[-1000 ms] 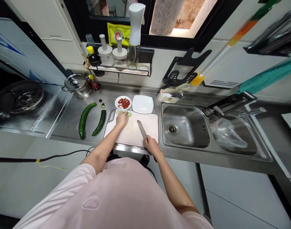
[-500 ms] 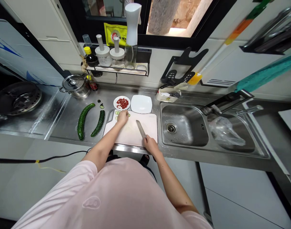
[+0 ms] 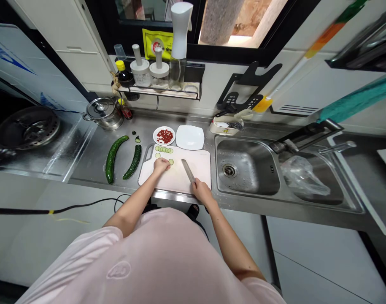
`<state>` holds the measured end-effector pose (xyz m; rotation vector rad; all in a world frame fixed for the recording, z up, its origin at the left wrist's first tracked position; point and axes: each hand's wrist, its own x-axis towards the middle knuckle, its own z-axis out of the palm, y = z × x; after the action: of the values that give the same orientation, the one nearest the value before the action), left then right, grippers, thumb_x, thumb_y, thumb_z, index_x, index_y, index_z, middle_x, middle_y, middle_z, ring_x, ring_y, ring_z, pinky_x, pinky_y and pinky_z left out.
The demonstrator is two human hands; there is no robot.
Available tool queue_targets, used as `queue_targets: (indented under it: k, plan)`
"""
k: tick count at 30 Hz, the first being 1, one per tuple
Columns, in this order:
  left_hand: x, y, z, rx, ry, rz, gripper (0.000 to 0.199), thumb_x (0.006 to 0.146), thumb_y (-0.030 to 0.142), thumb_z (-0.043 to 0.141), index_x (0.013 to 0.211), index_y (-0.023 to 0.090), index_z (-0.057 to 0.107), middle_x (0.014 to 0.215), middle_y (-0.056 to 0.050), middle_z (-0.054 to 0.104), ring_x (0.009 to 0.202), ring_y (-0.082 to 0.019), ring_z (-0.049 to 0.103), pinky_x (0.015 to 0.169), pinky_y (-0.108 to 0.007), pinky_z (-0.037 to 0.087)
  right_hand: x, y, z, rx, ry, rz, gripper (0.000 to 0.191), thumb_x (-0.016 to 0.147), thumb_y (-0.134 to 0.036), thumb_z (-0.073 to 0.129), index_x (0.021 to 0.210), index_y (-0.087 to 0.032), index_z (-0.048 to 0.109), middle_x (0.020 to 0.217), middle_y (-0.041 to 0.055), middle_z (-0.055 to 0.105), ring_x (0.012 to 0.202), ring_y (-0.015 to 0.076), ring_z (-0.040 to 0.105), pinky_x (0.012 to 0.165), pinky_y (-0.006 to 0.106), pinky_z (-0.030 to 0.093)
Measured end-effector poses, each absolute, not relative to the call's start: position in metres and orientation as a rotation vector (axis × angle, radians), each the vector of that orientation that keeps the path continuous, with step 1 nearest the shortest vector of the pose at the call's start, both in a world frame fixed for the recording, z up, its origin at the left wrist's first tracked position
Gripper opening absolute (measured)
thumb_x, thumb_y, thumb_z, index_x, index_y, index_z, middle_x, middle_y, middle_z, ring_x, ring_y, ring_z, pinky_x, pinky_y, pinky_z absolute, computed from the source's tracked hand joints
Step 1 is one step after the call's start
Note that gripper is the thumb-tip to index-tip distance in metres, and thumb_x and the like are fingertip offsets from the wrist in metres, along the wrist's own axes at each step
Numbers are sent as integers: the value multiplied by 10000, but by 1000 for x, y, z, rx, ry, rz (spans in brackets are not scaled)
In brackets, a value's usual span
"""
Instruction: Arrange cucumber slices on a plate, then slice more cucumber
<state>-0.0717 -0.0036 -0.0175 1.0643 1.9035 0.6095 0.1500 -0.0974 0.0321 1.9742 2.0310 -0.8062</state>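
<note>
My right hand [image 3: 201, 191] grips a knife [image 3: 188, 170], whose blade rests over the right part of a white cutting board [image 3: 180, 181]. Over the board's left half, my left hand [image 3: 161, 165] has its fingers drawn together at the edge of a round cucumber slice [image 3: 171, 162]. Another slice [image 3: 157, 156] lies just above that hand. Along the far edge of the board runs an overlapping row of cucumber slices [image 3: 164, 149]. Left of the board are a short cut cucumber [image 3: 133, 162] and a longer whole cucumber [image 3: 113, 159], with small cut ends [image 3: 137, 139] above them.
Behind the board stand a small plate of chopped red chili [image 3: 155, 134] and a white square plate [image 3: 190, 137]. A sink [image 3: 248, 169] borders the right side. A lidded pot [image 3: 104, 114] sits at the back left, and a wall rack [image 3: 161, 91] holds jars and bottles.
My left hand has come back from the row of slices toward me, uncovering the row and a single slice below it. The knife stays in my right hand, nearly still.
</note>
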Motion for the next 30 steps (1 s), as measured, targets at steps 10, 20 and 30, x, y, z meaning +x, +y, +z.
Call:
queue_targets:
  k: [10, 20, 30]
  plan:
    - [-82, -22, -4, 1370, 2011, 443, 115, 706, 308, 628, 689, 198, 656, 700, -41, 685, 714, -177, 635, 673, -266, 455, 140, -108, 43, 1888, 2098, -748, 303, 965, -315, 280, 1104, -190, 519, 953, 112, 653, 879, 214, 610, 707, 269, 362]
    - [-87, -13, -3, 1561, 2025, 352, 178, 758, 351, 624, 907, 254, 630, 821, -5, 665, 799, -167, 603, 678, -246, 406, 123, -119, 50, 1811, 2099, -791, 289, 959, -306, 301, 1091, -185, 528, 964, 123, 654, 882, 225, 619, 710, 280, 378]
    - [-88, -11, -4, 1525, 2020, 287, 168, 760, 349, 626, 901, 257, 625, 854, 2, 658, 809, -152, 591, 666, -229, 387, 117, -118, 54, 1797, 2069, -811, 289, 955, -272, 293, 1107, -172, 518, 980, 122, 648, 910, 213, 614, 713, 271, 382]
